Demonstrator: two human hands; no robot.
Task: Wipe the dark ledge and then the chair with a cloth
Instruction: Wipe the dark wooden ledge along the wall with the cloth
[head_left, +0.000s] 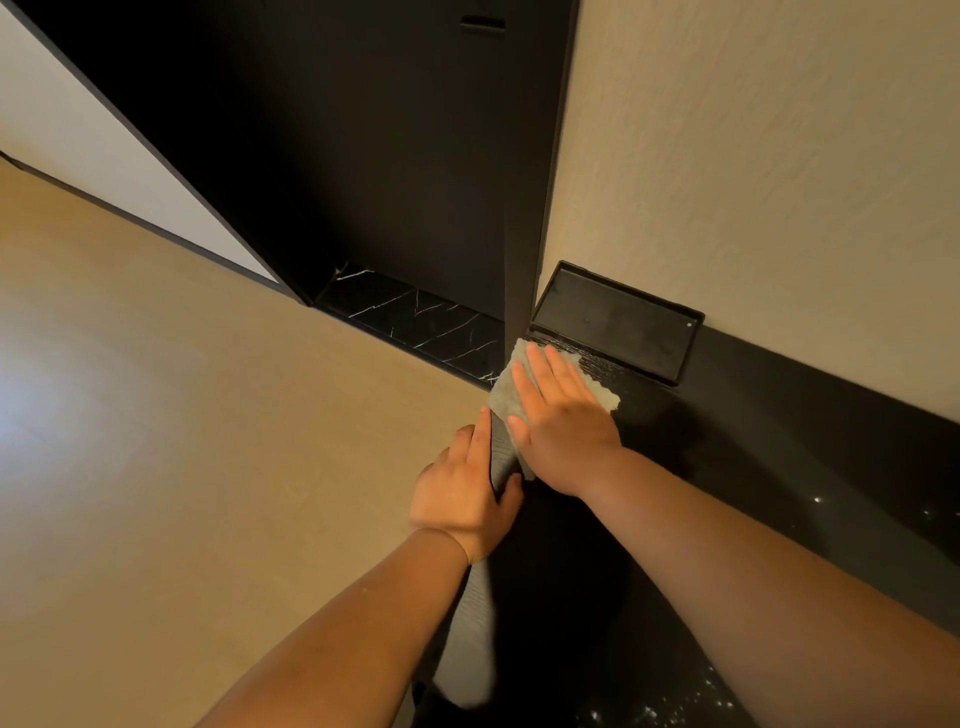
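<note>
A grey-green cloth (503, 387) lies flat on the far left end of the dark ledge (753, 457), beside a dark upright post. My right hand (558, 421) presses on it with straight, spread fingers. My left hand (465, 493) holds the ledge's front edge, thumb on top and fingers down the front face. No chair is in view.
A shallow black tray (615, 322) sits on the ledge against the beige wall (779, 156), just beyond the cloth. A black marble sill (415, 317) lies left of the post (524, 291) under a dark door. Tan wood floor (182, 415) spreads to the left.
</note>
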